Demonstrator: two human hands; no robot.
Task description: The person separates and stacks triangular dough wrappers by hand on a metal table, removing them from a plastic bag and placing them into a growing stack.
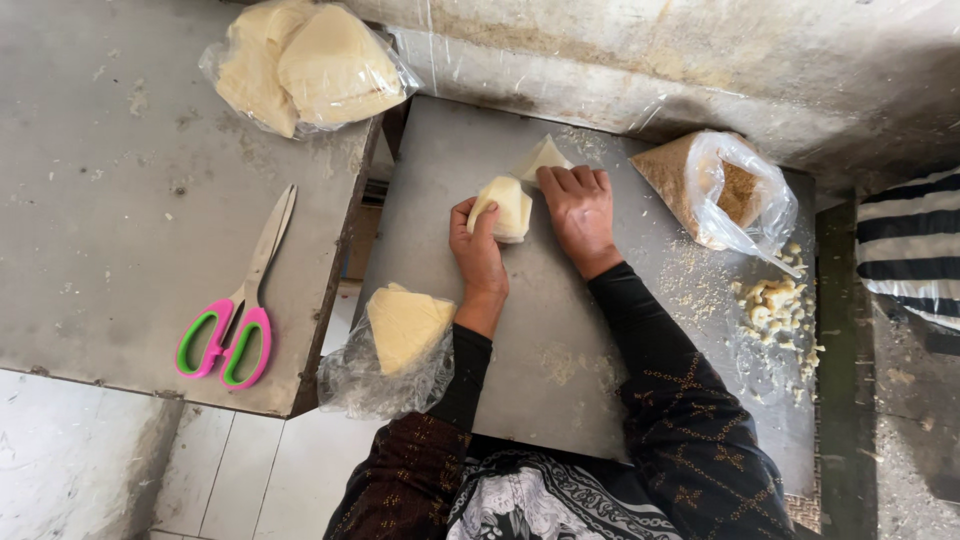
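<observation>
On a grey metal tabletop [560,330], my left hand [476,250] grips a pale yellow wedge-shaped block [505,207]. My right hand [577,212] lies just right of it with fingers curled, pressing against the block's side. A second pale wedge [541,157] rests flat behind both hands, touching my right fingertips. Both arms wear dark patterned sleeves.
An open plastic bag with another pale wedge [403,325] hangs over the table's left edge. Pink and green scissors [240,310] lie on the left table. A bag of pale blocks [305,65] sits at the back left. A bag of brown crumbs [722,188] and loose pale bits [775,305] lie right.
</observation>
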